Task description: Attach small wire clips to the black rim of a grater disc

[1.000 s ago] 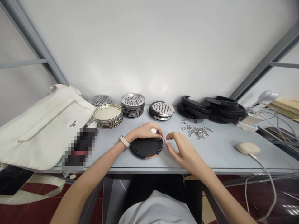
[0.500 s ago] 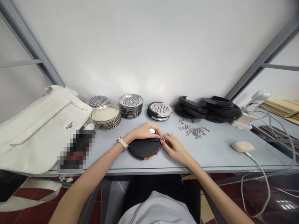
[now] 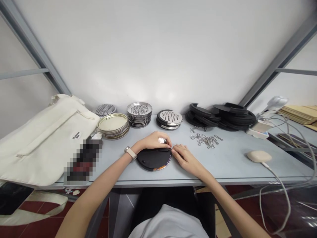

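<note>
A round black disc [image 3: 154, 160] lies on the table in front of me, with a strip of coloured, shiny rim showing along its lower right edge. My left hand [image 3: 155, 140] is curled over the disc's far side, thumb and fingers closed on its upper right edge. A small white wad [image 3: 161, 140] shows among those fingers; what it is I cannot make out. At the same edge my right hand [image 3: 185, 157] pinches a tiny metal clip, mostly hidden by the fingertips. Both hands' fingertips nearly touch. Loose metal clips [image 3: 208, 141] lie scattered beyond my right hand.
Along the wall stand a stack of gold-coloured lids [image 3: 113, 123], stacked round metal graters [image 3: 139, 114], graters in black holders [image 3: 170, 117] and piled black discs [image 3: 230, 117]. A cream bag [image 3: 47, 142] fills the left; a white corded device [image 3: 259, 156] lies right.
Both hands stay at the disc's upper right edge, with only slight finger movement. The whole view has shifted a little.
</note>
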`<state>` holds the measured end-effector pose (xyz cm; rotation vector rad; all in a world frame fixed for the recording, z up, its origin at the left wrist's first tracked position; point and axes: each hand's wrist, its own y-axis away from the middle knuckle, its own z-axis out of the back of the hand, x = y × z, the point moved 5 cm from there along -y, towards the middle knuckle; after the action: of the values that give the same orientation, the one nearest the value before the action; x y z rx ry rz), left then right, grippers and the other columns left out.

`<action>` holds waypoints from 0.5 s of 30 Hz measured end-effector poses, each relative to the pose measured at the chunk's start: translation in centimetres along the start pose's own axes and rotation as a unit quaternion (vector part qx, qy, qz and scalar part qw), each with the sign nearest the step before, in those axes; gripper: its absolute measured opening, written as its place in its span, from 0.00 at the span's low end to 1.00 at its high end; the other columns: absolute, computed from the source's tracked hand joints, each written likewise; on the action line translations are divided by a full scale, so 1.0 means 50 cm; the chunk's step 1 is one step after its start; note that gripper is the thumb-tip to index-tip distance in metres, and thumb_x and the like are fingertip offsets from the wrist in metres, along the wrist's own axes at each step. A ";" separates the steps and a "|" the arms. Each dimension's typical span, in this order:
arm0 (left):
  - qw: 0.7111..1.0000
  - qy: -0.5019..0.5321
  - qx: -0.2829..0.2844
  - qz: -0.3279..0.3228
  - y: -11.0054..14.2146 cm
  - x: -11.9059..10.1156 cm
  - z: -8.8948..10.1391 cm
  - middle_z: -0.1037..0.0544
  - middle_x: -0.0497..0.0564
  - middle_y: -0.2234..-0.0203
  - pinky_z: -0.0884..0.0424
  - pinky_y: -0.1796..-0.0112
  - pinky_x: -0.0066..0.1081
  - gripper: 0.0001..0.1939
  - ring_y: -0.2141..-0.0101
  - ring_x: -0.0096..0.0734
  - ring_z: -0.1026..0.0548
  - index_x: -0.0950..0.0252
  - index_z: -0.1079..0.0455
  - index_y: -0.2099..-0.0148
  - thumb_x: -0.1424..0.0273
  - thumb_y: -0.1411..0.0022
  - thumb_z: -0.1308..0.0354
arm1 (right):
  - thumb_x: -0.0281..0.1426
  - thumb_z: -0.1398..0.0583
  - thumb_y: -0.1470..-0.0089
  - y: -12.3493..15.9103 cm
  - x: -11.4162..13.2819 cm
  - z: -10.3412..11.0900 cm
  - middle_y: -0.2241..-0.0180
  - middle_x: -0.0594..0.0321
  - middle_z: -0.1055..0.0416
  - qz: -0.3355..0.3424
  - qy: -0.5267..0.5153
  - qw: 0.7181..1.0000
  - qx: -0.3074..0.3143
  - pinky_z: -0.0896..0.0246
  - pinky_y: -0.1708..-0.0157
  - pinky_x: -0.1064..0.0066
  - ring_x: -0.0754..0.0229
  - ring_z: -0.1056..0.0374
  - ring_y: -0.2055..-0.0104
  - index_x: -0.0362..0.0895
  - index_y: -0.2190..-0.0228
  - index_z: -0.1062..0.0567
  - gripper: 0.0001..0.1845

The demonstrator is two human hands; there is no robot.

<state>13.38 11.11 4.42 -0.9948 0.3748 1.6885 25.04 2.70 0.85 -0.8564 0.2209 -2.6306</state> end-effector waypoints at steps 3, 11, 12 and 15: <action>1.000 -0.003 0.012 0.009 0.002 -0.003 0.002 0.22 0.51 0.64 0.34 0.56 0.28 0.13 0.61 0.29 0.26 0.67 0.26 0.61 0.62 0.43 0.40 | 0.32 0.56 0.35 -0.001 0.003 0.001 0.72 0.63 0.36 0.004 0.000 1.000 -0.001 0.46 0.58 0.63 0.59 0.40 0.66 0.45 0.73 0.36 0.16; 0.999 0.013 0.049 0.006 0.007 -0.006 0.005 0.22 0.52 0.61 0.34 0.54 0.29 0.16 0.58 0.31 0.26 0.66 0.27 0.57 0.67 0.49 0.35 | 0.34 0.54 0.36 0.002 0.009 0.004 0.75 0.64 0.37 0.019 -0.016 1.000 -0.004 0.45 0.61 0.63 0.60 0.40 0.69 0.45 0.75 0.36 0.17; 0.998 0.018 0.052 0.005 0.007 -0.006 0.005 0.22 0.53 0.61 0.34 0.54 0.30 0.16 0.59 0.31 0.26 0.66 0.27 0.57 0.67 0.48 0.36 | 0.34 0.54 0.36 0.002 0.009 0.003 0.75 0.64 0.37 0.021 -0.020 1.000 -0.003 0.45 0.62 0.63 0.60 0.40 0.69 0.45 0.76 0.36 0.17; 0.998 0.034 0.057 0.004 0.007 -0.004 0.004 0.22 0.53 0.61 0.33 0.54 0.30 0.16 0.59 0.31 0.26 0.67 0.27 0.57 0.67 0.49 0.35 | 0.34 0.54 0.36 0.002 0.011 0.004 0.75 0.64 0.37 0.023 -0.029 0.999 -0.002 0.44 0.62 0.64 0.60 0.41 0.70 0.45 0.76 0.37 0.17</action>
<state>13.01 11.00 4.62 -0.9692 0.5133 1.6246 24.79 2.38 1.26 -0.9175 0.2280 -2.5604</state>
